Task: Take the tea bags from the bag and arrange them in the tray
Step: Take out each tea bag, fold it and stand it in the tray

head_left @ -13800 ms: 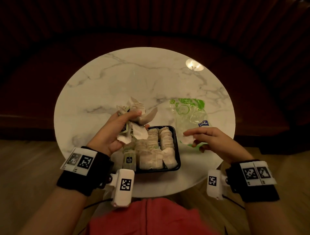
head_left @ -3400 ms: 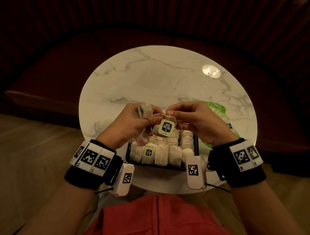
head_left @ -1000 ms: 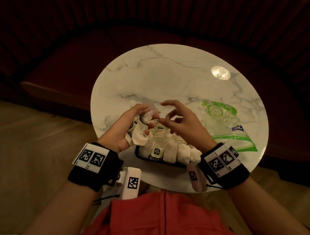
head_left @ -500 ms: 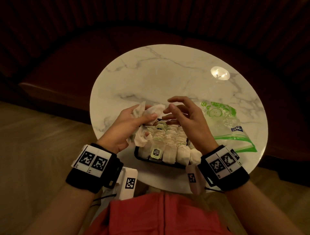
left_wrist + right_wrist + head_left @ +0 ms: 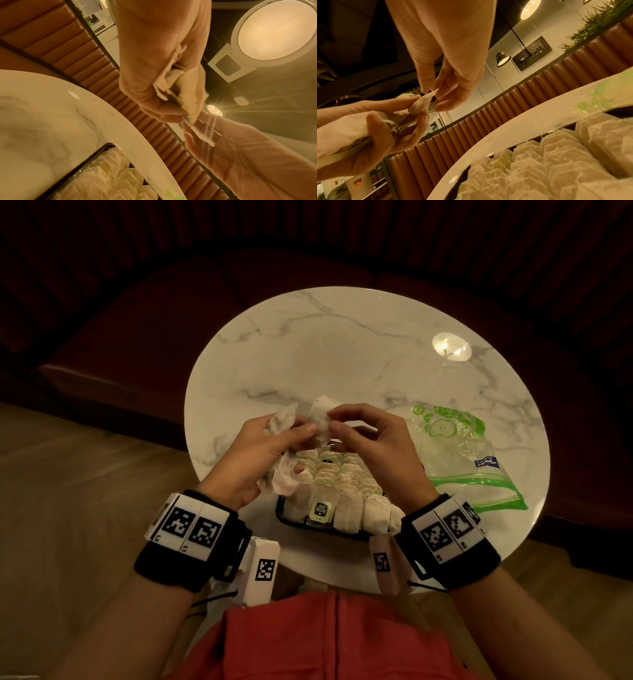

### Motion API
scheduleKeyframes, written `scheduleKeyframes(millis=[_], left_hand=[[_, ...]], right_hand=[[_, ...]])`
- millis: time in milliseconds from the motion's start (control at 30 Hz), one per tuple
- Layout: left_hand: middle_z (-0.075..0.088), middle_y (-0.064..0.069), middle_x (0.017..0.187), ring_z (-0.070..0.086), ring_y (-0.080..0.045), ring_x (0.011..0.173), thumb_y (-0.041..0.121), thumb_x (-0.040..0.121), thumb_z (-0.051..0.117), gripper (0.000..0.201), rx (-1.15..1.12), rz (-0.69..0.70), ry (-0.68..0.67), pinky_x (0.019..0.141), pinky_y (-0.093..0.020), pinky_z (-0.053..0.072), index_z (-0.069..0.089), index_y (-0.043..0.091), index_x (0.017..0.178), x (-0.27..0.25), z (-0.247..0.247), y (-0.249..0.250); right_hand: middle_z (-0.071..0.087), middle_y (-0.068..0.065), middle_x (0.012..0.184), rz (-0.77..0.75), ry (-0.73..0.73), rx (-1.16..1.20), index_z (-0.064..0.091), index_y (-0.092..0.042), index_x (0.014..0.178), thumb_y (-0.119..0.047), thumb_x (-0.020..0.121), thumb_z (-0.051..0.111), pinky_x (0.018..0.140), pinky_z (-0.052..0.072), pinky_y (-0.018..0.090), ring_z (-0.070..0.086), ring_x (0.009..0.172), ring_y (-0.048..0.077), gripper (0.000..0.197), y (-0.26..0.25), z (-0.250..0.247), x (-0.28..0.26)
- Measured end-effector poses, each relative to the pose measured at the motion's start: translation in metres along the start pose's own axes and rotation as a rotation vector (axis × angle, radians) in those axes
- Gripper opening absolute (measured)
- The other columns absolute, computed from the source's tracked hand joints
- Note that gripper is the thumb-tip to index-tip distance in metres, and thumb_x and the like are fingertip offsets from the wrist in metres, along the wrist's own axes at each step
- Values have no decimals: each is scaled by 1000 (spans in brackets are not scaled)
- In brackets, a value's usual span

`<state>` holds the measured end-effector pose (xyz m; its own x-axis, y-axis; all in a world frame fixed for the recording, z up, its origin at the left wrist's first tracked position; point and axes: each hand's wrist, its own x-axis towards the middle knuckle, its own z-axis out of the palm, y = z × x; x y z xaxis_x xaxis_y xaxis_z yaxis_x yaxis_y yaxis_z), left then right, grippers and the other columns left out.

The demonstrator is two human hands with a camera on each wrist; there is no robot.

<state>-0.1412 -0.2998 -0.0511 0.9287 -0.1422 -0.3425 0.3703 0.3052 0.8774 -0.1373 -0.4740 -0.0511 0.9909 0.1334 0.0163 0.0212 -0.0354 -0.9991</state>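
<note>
Black tray (image 5: 281, 513) sits at the near edge of the round marble worktop (image 5: 342, 361), directly below my hands. It is packed with white tea bags (image 5: 346, 494) standing on edge in close rows; one green-and-white tag (image 5: 321, 509) faces up in the nearest row. Zip bag (image 5: 455, 453), clear plastic with green print and a green closure strip, lies flat on the worktop to the right of the tray, just beside it. I cannot tell whether any tea bags remain inside.

My left hand (image 5: 253, 455) is curled round a loose bunch of tea bags (image 5: 284, 419), some sticking out above the fist, others hanging below it over the tray's left end. My right hand (image 5: 373, 446) pinches one tea bag (image 5: 320, 414) between thumb and forefinger at the top of that bunch; the other fingers are loosely bent. Both hands are above the tray's far end, not touching it.

Left wrist view: from below, the crumpled paper wedged in my left fist (image 5: 173, 81), plus a ceiling lamp (image 5: 274, 31) and a vent, which the head view lacks. Right wrist view: the pinched bag (image 5: 421, 104) pulled to a point between my right fingertips (image 5: 436, 89), the tray's folded bag tops close up, and a ribbed brown bench back (image 5: 539, 86) behind the worktop.

The tea bags are white, soft, creased paper; strings too fine to trace.
</note>
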Motion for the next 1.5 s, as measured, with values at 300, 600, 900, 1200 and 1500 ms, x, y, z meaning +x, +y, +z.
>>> scheduleKeyframes(millis=[300, 600, 900, 1200, 1500], left_hand=[[71, -10, 88, 70, -16, 76, 14, 87, 69, 10, 6, -92, 100, 46, -22, 51, 67, 8, 94, 0, -10, 1], [71, -4, 82, 69, -13, 70, 15, 87, 70, 8, 40, -99, 116, 45, -21, 50, 69, 11, 93, 0, -16, -1], [70, -5, 91, 68, -12, 71, 18, 87, 70, 8, 110, -95, 100, 47, -23, 52, 70, 14, 94, 1, -15, -1], [70, -6, 93, 68, -11, 69, 19, 88, 69, 9, 105, -100, 101, 47, -22, 51, 70, 14, 95, 2, -15, -1], [69, -7, 92, 67, -15, 71, 19, 87, 70, 13, 89, -112, 89, 47, -23, 51, 69, 11, 97, 3, -12, -4]], right_hand=[[70, 3, 110, 184, -67, -48, 69, -7, 112, 1, 77, 76, 79, 58, 27, 73, 84, 21, 36, 6, -9, -9], [68, -5, 108, 266, -332, -536, 71, -17, 108, -11, 75, 82, 81, 57, 24, 67, 92, 7, 36, 42, -6, -34], [62, 3, 104, 232, -347, -918, 67, -12, 121, -18, 79, 77, 73, 39, 19, 59, 92, 16, 43, 51, 1, -30], [44, -3, 97, 196, -416, -1075, 68, -24, 121, -38, 73, 82, 76, 31, 23, 47, 102, 18, 52, 51, 2, -31], [61, 0, 97, 166, -383, -1053, 74, -26, 111, -38, 82, 74, 81, 44, 31, 56, 94, 16, 32, 43, 5, -25]])
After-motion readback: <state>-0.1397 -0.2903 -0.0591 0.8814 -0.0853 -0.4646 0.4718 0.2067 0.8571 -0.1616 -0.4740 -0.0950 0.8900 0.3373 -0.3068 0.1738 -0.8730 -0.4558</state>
